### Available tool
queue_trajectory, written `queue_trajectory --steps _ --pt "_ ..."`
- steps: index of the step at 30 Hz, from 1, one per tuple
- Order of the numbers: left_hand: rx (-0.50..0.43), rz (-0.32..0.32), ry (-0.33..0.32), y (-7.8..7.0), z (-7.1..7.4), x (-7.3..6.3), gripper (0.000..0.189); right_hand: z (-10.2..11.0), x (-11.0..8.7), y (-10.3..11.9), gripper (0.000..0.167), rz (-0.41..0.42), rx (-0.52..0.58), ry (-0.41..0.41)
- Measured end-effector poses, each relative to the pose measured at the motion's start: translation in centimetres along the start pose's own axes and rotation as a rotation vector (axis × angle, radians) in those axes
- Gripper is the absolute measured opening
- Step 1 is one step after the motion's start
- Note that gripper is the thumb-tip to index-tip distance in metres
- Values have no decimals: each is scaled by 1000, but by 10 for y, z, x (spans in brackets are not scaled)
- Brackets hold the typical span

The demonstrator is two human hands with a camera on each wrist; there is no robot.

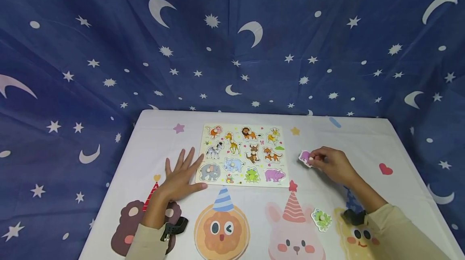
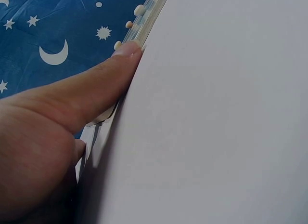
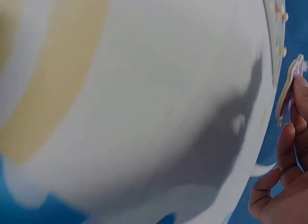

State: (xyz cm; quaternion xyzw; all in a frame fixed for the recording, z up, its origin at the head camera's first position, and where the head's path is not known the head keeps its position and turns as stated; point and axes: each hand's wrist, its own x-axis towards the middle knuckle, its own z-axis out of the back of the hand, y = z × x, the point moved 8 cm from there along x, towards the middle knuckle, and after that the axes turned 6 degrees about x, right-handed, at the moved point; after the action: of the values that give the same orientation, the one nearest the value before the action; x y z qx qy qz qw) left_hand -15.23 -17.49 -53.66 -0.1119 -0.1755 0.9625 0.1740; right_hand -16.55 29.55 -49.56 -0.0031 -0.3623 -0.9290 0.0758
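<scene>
In the head view my right hand pinches a purple hippo puzzle piece by its knob between thumb and fingertips, to the right of the wooden animal puzzle board. The right wrist view shows this hippo piece edge-on, raised off the table. My left hand lies with fingers spread at the board's lower left, its thumb touching the edge. Several knobbed animals sit in the board; a purple hippo picture and a green frog picture show along its bottom row, without visible knobs.
A loose frog puzzle piece lies on the white cartoon-printed tablecloth, nearer me than the board and below my right hand. Behind the table hangs a dark blue curtain with moons and stars. Black straps are on both wrists.
</scene>
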Motion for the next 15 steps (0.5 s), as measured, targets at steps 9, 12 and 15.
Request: queue_trajectory --steps 9,12,15 --pt "4 -2 2 0 -1 -1 98 -26 2 37 16 149 16 96" --pt "5 -6 3 0 -1 0 98 -34 3 45 16 163 35 131" --pt "4 -1 2 1 -1 0 99 -44 6 53 16 175 43 169"
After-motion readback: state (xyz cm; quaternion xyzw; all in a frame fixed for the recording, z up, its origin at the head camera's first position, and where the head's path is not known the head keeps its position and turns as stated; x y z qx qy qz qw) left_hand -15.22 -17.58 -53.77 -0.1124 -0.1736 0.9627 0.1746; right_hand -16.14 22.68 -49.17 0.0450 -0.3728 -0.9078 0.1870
